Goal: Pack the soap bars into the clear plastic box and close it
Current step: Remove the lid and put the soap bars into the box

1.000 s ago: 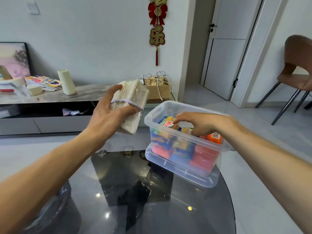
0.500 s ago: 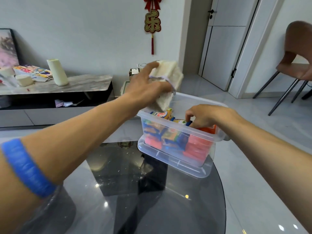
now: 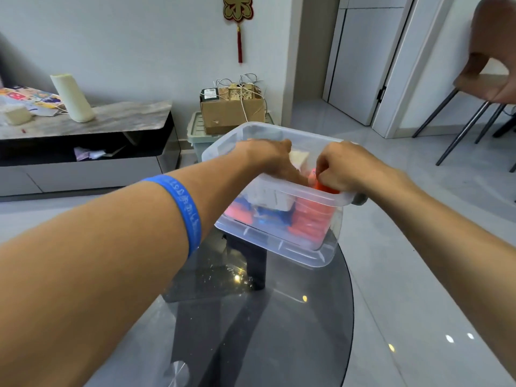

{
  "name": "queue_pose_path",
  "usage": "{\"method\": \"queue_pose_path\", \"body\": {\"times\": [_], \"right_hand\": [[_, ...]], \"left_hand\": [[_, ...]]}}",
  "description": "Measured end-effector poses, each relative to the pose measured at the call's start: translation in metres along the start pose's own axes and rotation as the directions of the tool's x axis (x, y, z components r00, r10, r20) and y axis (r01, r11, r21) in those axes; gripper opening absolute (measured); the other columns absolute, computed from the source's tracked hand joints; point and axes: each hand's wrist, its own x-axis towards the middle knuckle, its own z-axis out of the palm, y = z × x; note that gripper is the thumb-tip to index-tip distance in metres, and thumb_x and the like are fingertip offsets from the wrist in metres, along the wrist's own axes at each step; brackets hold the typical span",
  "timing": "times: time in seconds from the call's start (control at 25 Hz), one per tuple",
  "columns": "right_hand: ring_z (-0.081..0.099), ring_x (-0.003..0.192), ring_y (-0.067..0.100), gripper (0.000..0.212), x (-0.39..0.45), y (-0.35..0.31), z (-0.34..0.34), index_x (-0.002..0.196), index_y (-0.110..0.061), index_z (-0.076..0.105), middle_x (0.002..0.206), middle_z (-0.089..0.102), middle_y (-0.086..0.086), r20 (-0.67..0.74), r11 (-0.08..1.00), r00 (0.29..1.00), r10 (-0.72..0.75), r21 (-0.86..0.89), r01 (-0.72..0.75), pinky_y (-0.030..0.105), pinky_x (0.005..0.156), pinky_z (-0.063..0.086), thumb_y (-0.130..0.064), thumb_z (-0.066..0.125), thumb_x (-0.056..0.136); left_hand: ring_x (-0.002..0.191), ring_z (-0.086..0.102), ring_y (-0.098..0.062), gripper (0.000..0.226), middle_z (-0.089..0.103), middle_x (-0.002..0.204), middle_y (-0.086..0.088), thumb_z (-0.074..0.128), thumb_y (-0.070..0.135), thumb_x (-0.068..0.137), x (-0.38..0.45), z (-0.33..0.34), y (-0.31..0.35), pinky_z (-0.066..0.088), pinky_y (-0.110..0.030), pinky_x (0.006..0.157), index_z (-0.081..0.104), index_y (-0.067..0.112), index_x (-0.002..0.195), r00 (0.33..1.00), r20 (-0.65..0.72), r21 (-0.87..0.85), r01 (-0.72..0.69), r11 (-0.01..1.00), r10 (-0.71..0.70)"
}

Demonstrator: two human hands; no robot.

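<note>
The clear plastic box (image 3: pixel 282 241) stands open on the far part of a dark glass table (image 3: pixel 251 331). Pink, blue and orange soap bars (image 3: pixel 312 216) fill it. My left hand (image 3: pixel 268 160) is down inside the box, fingers closed on a white wrapped soap pack (image 3: pixel 300 159) that rests on the coloured bars. My right hand (image 3: pixel 346 166) is inside the box too, pinching an orange soap bar (image 3: pixel 324 187) at the near right wall. No lid is in view.
A blue band (image 3: pixel 184 208) circles my left forearm. Beyond the table are a low marble-topped cabinet (image 3: pixel 111 118) with a cream cylinder (image 3: pixel 72 97), a cardboard box (image 3: pixel 231 111) on a green bin, and a brown chair (image 3: pixel 491 79) at right.
My left hand brought the white soap pack from up at the left down into the box. My right hand stayed in the box, shifting to the orange bar.
</note>
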Motion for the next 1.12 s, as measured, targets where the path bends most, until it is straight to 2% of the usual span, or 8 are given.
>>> {"method": "queue_pose_path", "body": {"times": [0.24, 0.4, 0.52, 0.68, 0.76, 0.88, 1.0, 1.12], "right_hand": [[0.058, 0.073, 0.021, 0.021, -0.002, 0.003, 0.002, 0.079, -0.033, 0.069, 0.091, 0.066, 0.0, -0.003, 0.996, 1.0, -0.019, 0.086, 0.019, 0.028, 0.049, 0.045, -0.019, 0.054, 0.075], [0.064, 0.076, 0.022, 0.046, 0.003, -0.002, -0.003, 0.092, -0.042, 0.062, 0.089, 0.065, -0.005, 0.269, 0.997, 0.963, 0.022, -0.082, 0.001, 0.033, 0.056, 0.054, -0.062, 0.044, 0.054], [0.064, 0.085, 0.027, 0.055, 0.018, -0.014, -0.007, 0.083, -0.034, 0.055, 0.097, 0.065, -0.001, 0.485, 0.99, 0.866, 0.121, -0.119, -0.072, 0.043, 0.076, 0.055, -0.064, 0.047, 0.037], [0.065, 0.085, 0.022, 0.056, 0.023, -0.011, -0.014, 0.088, -0.041, 0.059, 0.098, 0.065, -0.007, 0.529, 0.991, 0.838, 0.135, -0.09, -0.103, 0.04, 0.071, 0.055, -0.066, 0.06, 0.038], [0.066, 0.081, 0.021, 0.054, 0.015, -0.009, -0.011, 0.087, -0.039, 0.063, 0.095, 0.069, -0.006, 0.435, 0.994, 0.894, 0.106, -0.067, -0.086, 0.039, 0.07, 0.057, -0.065, 0.055, 0.041], [0.06, 0.084, 0.023, 0.045, -0.001, -0.003, -0.001, 0.102, -0.037, 0.066, 0.107, 0.07, -0.003, 0.056, 1.0, 0.998, 0.013, -0.005, -0.013, 0.032, 0.066, 0.051, -0.054, 0.054, 0.062], [0.057, 0.089, 0.031, 0.036, -0.021, 0.003, -0.001, 0.109, -0.022, 0.067, 0.114, 0.066, 0.008, -0.334, 0.973, 0.927, 0.171, 0.204, -0.106, 0.035, 0.069, 0.047, -0.031, 0.059, 0.075], [0.056, 0.101, 0.034, 0.028, -0.046, 0.001, -0.004, 0.101, -0.017, 0.068, 0.111, 0.068, 0.009, -0.42, 0.983, 0.892, 0.168, 0.137, -0.12, 0.039, 0.076, 0.045, -0.028, 0.061, 0.077]], "left_hand": [[0.123, 0.046, -0.026, 0.082, 0.046, 0.143, -0.003, 0.071, 0.057, 0.075, -0.003, -0.003, -0.015, 0.036, -0.035, 0.101, 0.038, 0.026, 0.143, 0.999, 0.043, -0.285, 0.007, 0.958, 0.006], [0.108, 0.049, -0.024, 0.083, 0.049, 0.139, -0.005, 0.075, 0.051, 0.075, 0.002, -0.012, -0.002, 0.04, -0.033, 0.086, 0.04, 0.02, 0.143, 1.0, 0.014, -0.227, 0.005, 0.974, -0.002], [0.121, 0.047, -0.027, 0.086, 0.046, 0.144, -0.005, 0.07, 0.056, 0.077, 0.001, -0.009, -0.007, 0.036, -0.032, 0.088, 0.034, 0.021, 0.146, 0.999, 0.037, -0.192, 0.005, 0.981, 0.002], [0.126, 0.046, -0.029, 0.089, 0.046, 0.145, -0.004, 0.067, 0.064, 0.074, 0.003, -0.004, -0.006, 0.036, -0.034, 0.094, 0.036, 0.021, 0.145, 1.0, -0.007, -0.179, 0.017, 0.984, -0.018], [0.127, 0.046, -0.029, 0.087, 0.047, 0.145, -0.006, 0.062, 0.068, 0.076, 0.001, -0.003, -0.006, 0.036, -0.035, 0.098, 0.039, 0.019, 0.144, 0.999, -0.022, -0.115, 0.023, 0.993, -0.025], [0.13, 0.044, -0.029, 0.081, 0.048, 0.146, -0.005, 0.052, 0.073, 0.079, -0.005, 0.004, -0.009, 0.036, -0.04, 0.105, 0.045, 0.021, 0.141, 0.997, -0.072, -0.225, -0.013, 0.974, -0.003], [0.117, 0.054, -0.028, 0.053, 0.06, 0.128, -0.007, 0.05, 0.066, 0.082, -0.02, 0.01, -0.032, 0.045, -0.044, 0.095, 0.066, 0.028, 0.116, 0.894, -0.43, -0.479, -0.106, 0.871, -0.128], [0.116, 0.048, -0.031, 0.047, 0.054, 0.126, -0.006, 0.061, 0.041, 0.075, -0.033, 0.01, -0.072, 0.039, -0.044, 0.091, 0.06, 0.03, 0.12, 0.762, -0.575, -0.409, 0.048, 0.911, -0.298]]}}
